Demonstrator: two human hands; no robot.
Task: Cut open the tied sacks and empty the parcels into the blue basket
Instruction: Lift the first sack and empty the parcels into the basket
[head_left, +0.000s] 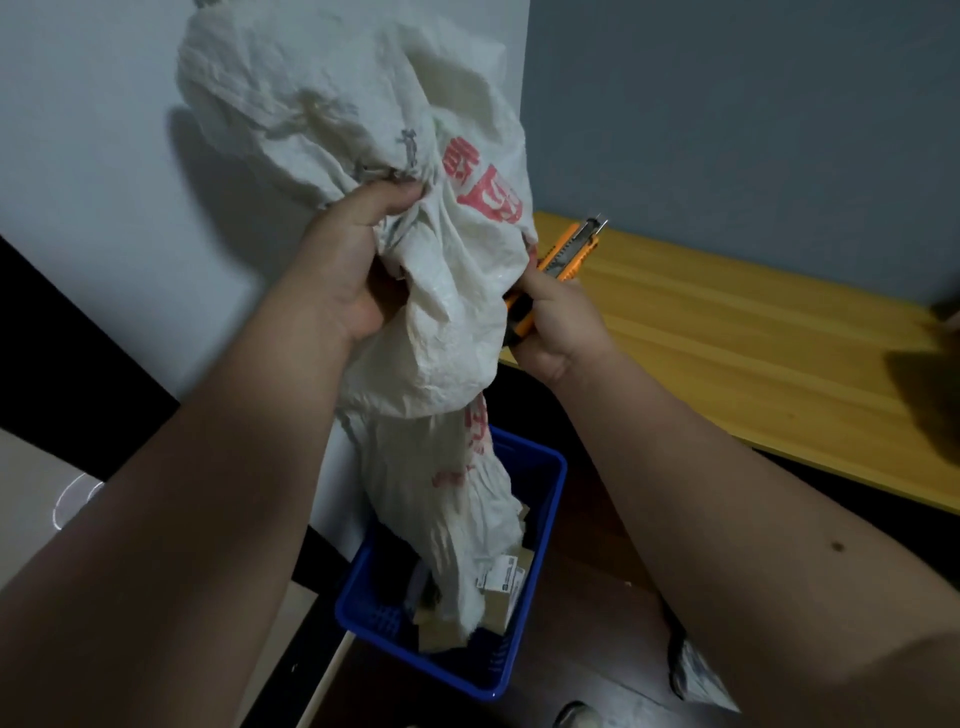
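Sitting low on the dark floor, the blue basket (545, 499) holds small brown parcels (501, 582) with white labels, print too small to read. Sack (441, 291) hangs mouth-down into it, red characters blurred. Left hand (353, 265) bunches its cloth; right hand (558, 327) grips an orange utility knife (563, 260) and the sack, before the yellow worktop (753, 338).

I see a white, crinkled sack (436, 291) with red printed characters and faint grey marks at centre frame. The knife (563, 260) right of it is orange with a black and grey metal slider. At lower centre the basket (550, 499) is deep blue — tan parcels (498, 587) with white labels inside. The shelf (753, 332) at right is yellow wood grain — the wall (727, 114) above it grey-blue.
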